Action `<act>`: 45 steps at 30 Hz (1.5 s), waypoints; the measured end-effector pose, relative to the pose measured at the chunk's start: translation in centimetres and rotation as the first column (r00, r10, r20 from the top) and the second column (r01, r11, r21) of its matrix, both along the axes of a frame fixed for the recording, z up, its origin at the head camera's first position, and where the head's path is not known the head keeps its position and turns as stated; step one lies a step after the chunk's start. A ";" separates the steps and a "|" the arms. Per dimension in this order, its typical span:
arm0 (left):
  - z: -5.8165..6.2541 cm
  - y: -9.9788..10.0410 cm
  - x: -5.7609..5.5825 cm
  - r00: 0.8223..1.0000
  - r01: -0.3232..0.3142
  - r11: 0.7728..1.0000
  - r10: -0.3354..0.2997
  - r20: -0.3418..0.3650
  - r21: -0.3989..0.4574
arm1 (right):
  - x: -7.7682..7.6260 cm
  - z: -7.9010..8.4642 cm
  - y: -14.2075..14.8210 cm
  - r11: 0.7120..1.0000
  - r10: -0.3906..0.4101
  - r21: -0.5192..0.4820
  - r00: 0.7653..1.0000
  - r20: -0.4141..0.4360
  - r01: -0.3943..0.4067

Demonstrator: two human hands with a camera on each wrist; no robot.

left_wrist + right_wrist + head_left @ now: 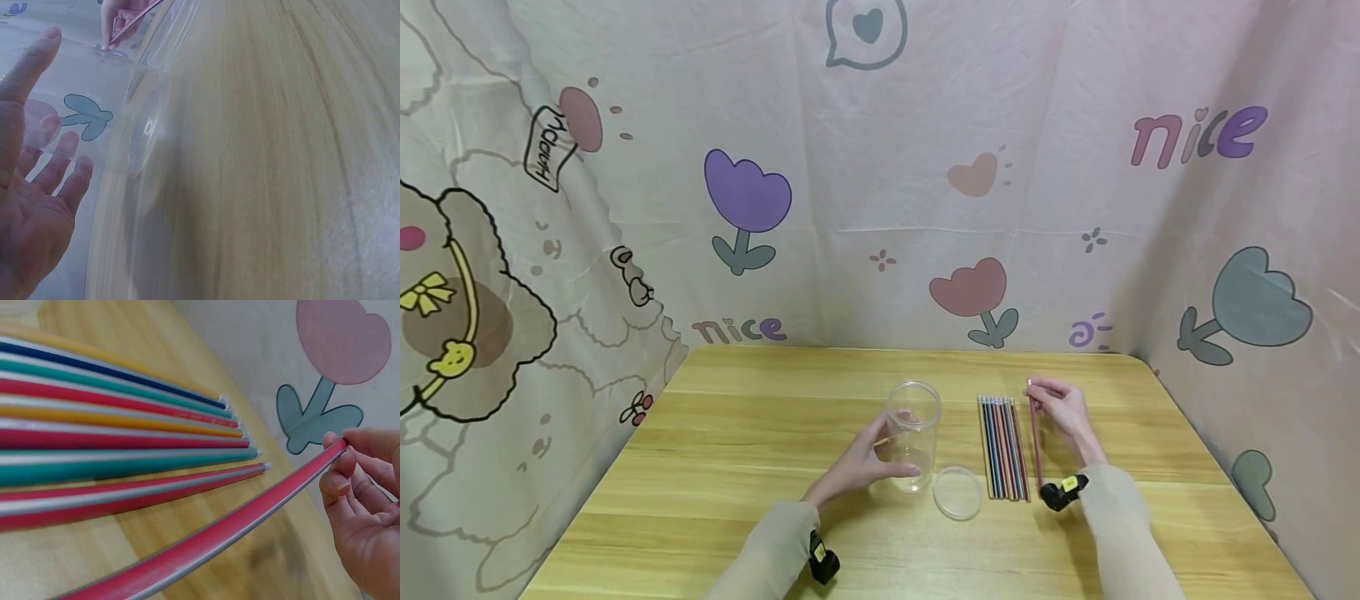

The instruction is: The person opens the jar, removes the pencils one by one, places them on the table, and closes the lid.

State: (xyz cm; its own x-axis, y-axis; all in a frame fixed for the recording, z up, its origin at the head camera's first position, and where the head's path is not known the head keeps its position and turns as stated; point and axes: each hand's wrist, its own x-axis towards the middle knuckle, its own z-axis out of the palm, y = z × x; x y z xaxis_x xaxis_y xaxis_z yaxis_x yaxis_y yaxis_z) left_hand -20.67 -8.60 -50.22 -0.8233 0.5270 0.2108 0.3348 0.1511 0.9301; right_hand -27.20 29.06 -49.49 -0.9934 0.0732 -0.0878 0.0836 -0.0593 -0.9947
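Observation:
In the head view my left hand grips a clear plastic jar that stands upright with its mouth uncovered. The thumb lies across the jar's front, and the other fingers go round behind it. A clear round lid lies flat just right of the jar. My right hand pinches the far end of a red-and-silver striped pencil between thumb and fingertips. To the left of that pencil, a row of several striped pencils in red, green, blue and yellow lies side by side on the table.
The wooden table has a rounded far right corner. Behind it hangs a pale curtain printed with flowers and words, with more printed cloth at both sides. A black wrist camera is strapped on each sleeve.

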 end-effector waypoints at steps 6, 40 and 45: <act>0.2 0.0 0.1 1.000 -0.007 1.000 0.007 -0.002 -0.007 | -0.2 -0.6 -0.1 0.999 0.024 0.041 0.998 0.056 -0.026; 0.0 0.1 0.0 1.000 -0.006 1.000 0.006 0.002 0.000 | -1.0 -2.7 -0.5 0.958 0.047 0.281 0.998 0.038 -0.056; 0.0 0.0 0.0 1.000 -0.011 1.000 0.011 0.002 -0.006 | -1.1 -2.8 -0.6 0.950 0.044 0.307 0.999 0.029 -0.050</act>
State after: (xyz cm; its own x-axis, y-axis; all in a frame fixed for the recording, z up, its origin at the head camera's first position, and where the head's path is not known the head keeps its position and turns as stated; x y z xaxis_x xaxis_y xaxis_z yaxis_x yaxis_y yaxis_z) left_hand -20.62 -8.56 -50.19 -0.8294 0.5193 0.2060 0.3311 0.1601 0.9299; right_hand -28.35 28.46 -52.29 -0.9945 0.0534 -0.0901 0.1008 0.2539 -0.9620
